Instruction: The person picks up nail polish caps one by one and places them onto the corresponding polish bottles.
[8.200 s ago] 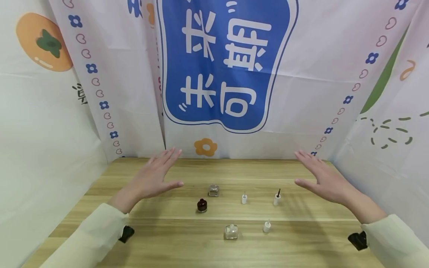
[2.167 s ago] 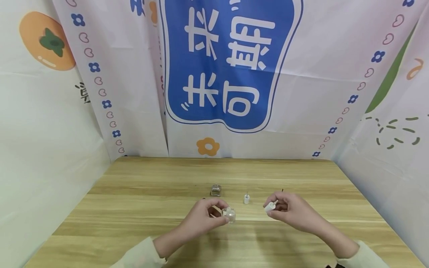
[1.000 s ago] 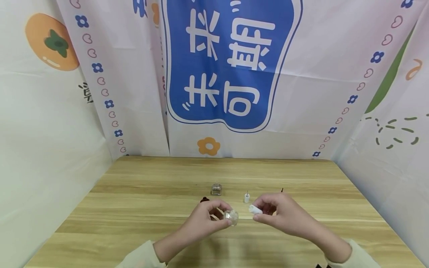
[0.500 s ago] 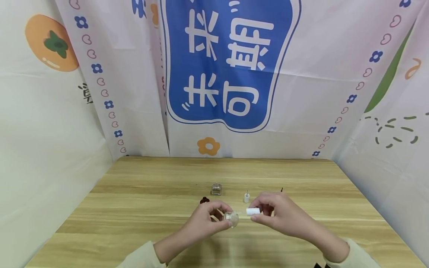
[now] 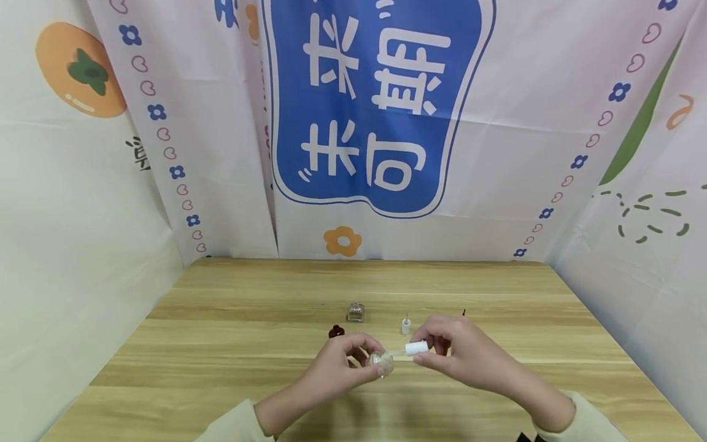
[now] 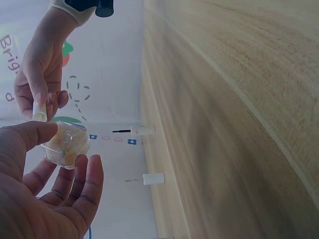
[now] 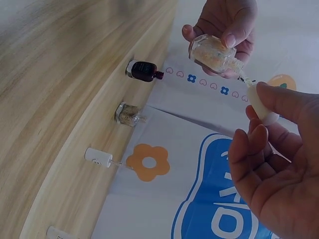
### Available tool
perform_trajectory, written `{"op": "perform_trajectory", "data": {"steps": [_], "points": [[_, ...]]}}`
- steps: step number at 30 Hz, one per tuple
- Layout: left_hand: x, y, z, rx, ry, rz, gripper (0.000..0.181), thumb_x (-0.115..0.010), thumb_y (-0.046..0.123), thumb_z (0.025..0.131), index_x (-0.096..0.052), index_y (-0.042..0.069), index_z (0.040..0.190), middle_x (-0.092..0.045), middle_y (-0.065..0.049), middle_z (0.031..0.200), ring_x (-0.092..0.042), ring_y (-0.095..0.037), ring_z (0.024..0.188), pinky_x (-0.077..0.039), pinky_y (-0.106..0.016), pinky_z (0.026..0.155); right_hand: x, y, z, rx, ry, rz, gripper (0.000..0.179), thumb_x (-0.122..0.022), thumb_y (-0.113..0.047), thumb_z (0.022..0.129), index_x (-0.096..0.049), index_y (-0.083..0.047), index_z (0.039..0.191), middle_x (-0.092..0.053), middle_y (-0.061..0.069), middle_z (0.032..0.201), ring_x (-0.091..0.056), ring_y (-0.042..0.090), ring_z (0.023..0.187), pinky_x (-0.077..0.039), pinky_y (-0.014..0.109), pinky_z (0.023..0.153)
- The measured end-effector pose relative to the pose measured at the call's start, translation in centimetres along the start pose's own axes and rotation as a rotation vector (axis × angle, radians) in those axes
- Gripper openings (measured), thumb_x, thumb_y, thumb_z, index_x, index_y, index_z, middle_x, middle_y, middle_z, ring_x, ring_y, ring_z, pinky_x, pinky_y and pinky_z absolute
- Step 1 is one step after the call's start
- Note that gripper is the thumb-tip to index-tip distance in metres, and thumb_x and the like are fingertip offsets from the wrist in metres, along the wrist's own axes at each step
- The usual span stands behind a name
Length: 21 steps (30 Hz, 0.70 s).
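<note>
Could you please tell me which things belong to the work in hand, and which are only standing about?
In use now:
held glass bottle, in the left hand
held white cap, in the right hand, its brush at the bottle's mouth

Standing aside on the table, untouched:
dark bottle
other glass bottle
white cap with dark brush
white cap with pale brush

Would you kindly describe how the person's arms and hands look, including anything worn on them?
The left hand and right hand are bare, with no gloves. The left sleeve and right sleeve are pale cream, ending short of the hands. A dark piece of gear shows at the right sleeve.
</note>
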<state>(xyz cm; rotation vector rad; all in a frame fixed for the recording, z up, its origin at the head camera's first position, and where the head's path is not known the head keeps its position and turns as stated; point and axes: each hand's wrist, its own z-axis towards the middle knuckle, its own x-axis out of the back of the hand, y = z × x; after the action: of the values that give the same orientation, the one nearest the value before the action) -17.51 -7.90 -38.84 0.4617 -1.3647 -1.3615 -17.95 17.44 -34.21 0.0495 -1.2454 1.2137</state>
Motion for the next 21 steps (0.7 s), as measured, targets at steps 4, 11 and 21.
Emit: {"op": "perform_trajectory", "data": {"steps": [4,11,21], "points": [[0.0,0.0,0.0,-0.008,0.005,0.004,0.020,-0.078,0.008,0.079,-0.070,0.009,0.097,-0.065,0.002,0.094,-0.061,-0.013,0.075,-0.055,-0.027,0.063,-0.1,-0.2,0.1,0.009,-0.003,-0.001,0.014,-0.078,-0.014,0.083,-0.068,-0.020,0.091,-0.053,-0.014,0.076,-0.050,0.002,0.064,-0.048,0.021,0.052],[0.0,-0.2,0.0,0.003,-0.006,0.008,0.019,-0.078,0.008,0.079,-0.070,0.011,0.096,-0.064,0.003,0.092,-0.061,-0.012,0.075,-0.054,-0.025,0.062,-0.5,-0.4,0.4,0.037,-0.007,0.010,0.014,-0.078,-0.013,0.083,-0.068,-0.017,0.092,-0.052,-0.014,0.076,-0.049,0.002,0.064,-0.047,0.021,0.052],[-0.2,-0.5,0.0,-0.017,-0.009,-0.011,0.018,-0.079,0.009,0.080,-0.070,0.011,0.095,-0.065,0.003,0.093,-0.061,-0.011,0.074,-0.054,-0.025,0.061,-1.3,-0.1,0.6,-0.048,-0.008,0.103,0.017,-0.079,-0.014,0.082,-0.065,-0.021,0.088,-0.057,-0.012,0.076,-0.051,0.005,0.066,-0.048,0.023,0.055]]}}
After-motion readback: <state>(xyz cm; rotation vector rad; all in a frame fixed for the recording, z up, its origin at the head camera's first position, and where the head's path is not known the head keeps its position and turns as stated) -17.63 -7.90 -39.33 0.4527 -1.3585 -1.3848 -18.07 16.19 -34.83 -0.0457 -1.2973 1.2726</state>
